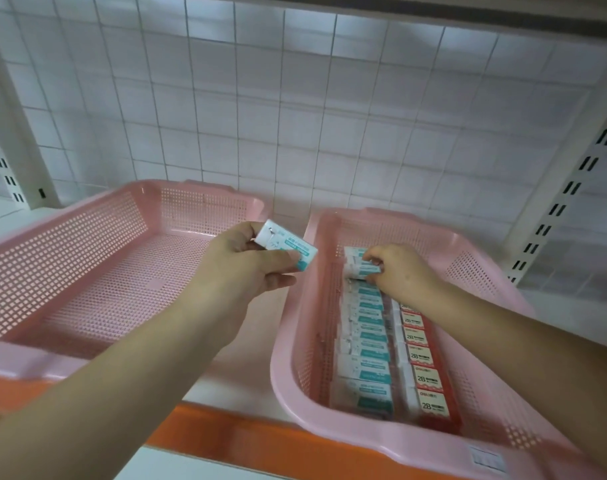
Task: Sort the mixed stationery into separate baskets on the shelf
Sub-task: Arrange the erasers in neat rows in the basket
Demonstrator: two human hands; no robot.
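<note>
The left hand [239,268] grips a teal-and-white eraser [288,245], with the thumb on its near side and the fingers curled round behind it. It holds the eraser in the air above the strip of shelf [260,334] between the two baskets. Left of this hand sits the left basket [28,362], pink and perforated, with nothing showing inside it.

The right hand [399,271] reaches into the right basket [284,358], also pink, and pinches a second teal eraser [361,270] between thumb and fingertips. That eraser lies at the far end of the row of teal erasers [364,348], which runs from this hand back towards the person. Just right of that row, under the right wrist and forearm, runs the row of red 2B erasers [423,372], touching it side by side.

Beneath both forearms, an orange edge [260,441] lines the shelf front. Beyond the hands rises a tiled wall [330,116], and a slotted upright [558,209] stands to the right of the right hand.
</note>
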